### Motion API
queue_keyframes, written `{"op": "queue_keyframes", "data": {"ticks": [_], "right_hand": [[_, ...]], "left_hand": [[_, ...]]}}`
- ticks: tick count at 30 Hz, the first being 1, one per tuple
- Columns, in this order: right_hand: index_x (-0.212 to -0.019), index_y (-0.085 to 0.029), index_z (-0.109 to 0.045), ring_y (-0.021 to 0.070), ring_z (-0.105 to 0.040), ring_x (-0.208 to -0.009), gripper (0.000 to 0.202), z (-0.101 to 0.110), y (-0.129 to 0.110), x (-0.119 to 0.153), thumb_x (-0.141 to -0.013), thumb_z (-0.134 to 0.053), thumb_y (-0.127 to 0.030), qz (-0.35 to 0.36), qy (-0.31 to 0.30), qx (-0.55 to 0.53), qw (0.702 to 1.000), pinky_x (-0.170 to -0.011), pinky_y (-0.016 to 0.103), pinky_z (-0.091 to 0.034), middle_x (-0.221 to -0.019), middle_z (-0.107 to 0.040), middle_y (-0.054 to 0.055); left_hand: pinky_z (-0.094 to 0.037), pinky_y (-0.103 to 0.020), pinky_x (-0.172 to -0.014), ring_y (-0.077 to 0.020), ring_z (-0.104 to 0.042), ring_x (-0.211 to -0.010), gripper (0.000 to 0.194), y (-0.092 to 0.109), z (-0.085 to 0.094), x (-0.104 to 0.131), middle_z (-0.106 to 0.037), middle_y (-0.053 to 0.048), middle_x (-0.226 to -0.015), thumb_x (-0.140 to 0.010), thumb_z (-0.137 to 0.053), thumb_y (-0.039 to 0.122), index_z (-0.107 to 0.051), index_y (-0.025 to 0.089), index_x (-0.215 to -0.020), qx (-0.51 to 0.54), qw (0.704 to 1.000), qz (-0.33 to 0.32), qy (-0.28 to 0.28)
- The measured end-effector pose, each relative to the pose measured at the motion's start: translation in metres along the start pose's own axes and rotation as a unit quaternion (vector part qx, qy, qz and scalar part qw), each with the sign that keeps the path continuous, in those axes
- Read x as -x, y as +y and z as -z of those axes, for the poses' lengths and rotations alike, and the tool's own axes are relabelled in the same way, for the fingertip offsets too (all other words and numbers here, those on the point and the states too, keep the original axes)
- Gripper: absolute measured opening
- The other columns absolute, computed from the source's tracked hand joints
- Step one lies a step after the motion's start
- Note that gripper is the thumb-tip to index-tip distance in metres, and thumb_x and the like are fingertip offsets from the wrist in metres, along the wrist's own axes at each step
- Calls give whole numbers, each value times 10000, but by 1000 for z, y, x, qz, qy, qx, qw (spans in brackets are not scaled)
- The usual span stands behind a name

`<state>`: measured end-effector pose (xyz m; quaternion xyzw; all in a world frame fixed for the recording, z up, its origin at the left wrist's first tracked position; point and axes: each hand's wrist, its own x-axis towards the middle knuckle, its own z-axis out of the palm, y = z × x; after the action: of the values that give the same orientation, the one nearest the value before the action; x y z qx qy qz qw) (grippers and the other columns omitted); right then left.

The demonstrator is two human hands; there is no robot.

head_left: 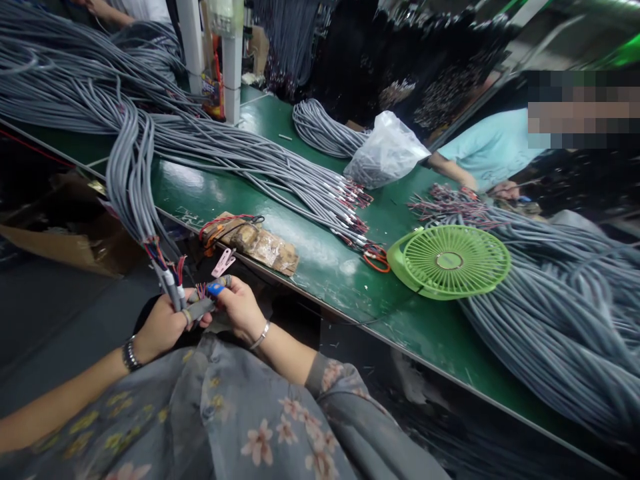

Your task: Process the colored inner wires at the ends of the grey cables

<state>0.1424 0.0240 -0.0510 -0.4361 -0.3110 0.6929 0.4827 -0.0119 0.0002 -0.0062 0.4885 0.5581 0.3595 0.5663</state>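
My left hand (167, 323) is closed around the ends of several grey cables (173, 290), whose outer jackets are stripped so thin coloured wires show. Tape or a cover wraps some fingertips. Close against it, my right hand (243, 310) pinches a small blue piece (216, 289) between thumb and finger, beside the fine wire tips (201, 291). What exactly the blue piece is, I cannot make out. The held cables hang down from a thick grey bundle (130, 167) draped over the table edge. Just above my hands, a pink clothes peg (223, 262) sits by the edge.
A taped wooden block (263, 243) lies at the edge of the green table (320, 260). Cable bundles (270, 163), a green fan (450, 261) and a clear plastic bag (387, 150) are on top. A co-worker (493, 143) handles wires across the table. A cardboard box (95, 250) stands below left.
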Motion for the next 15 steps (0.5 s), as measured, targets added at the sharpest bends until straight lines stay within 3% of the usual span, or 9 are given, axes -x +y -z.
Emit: {"op": "queue_keyframes", "data": {"ticks": [4,8,11,15], "right_hand": [[-731,-256,-556,88,-430,-525,519,11,-4,-8,-700,-1010,-505,-15,43,-60,997,-495,214,-423,-592,-544,-90],[-793,-236,-626,86,-497,-556,597,19,-7,-3,-630,-1053,-620,-56,-23,-68,996,-515,216,-465,-679,-646,-57],[-813,-218,-689,90,-517,-573,624,15,-8,2,-550,-1091,-616,-63,-77,-33,994,-552,237,-488,-684,-663,-47],[-775,-224,-695,110,-507,-578,562,5,-10,3,-590,-1096,-571,-22,-75,13,997,-561,260,-462,-653,-626,-49]], "left_hand": [[-405,-265,-444,-173,-597,-460,443,-5,4,1,-751,-68,-543,-615,-992,603,-757,227,-613,8,1000,-6,13],[-366,-257,-428,-186,-648,-474,459,-6,3,-2,-731,-64,-543,-574,-1011,571,-714,222,-602,68,997,12,39],[-357,-249,-423,-177,-638,-460,455,-3,0,-3,-726,-65,-530,-528,-1028,540,-722,210,-595,83,996,18,42],[-356,-244,-423,-174,-631,-453,430,-1,-1,-2,-720,-66,-520,-523,-1027,520,-750,201,-606,89,995,22,37]]}}
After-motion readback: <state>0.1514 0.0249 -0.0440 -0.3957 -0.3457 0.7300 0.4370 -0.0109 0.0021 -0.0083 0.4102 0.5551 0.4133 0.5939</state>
